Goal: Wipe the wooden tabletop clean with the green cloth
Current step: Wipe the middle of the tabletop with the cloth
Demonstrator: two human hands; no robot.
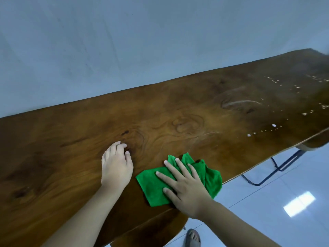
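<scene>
The green cloth (153, 188) lies crumpled on the wooden tabletop (178, 107) close to its near edge. My right hand (185, 188) presses flat on the cloth with the fingers spread and straight. My left hand (116, 164) rests on the bare wood just left of the cloth, its fingers bent a little and holding nothing. Several pale crumbs and specks (274, 129) are scattered over the right end of the tabletop. Faint smear marks (238, 104) show in the wood's middle right.
A plain grey wall (124, 41) runs along the table's far edge. Right of the table lies glossy white tiled floor (284, 202) with a black metal table leg (277, 166). My foot in a sandal (193, 237) stands by the near edge.
</scene>
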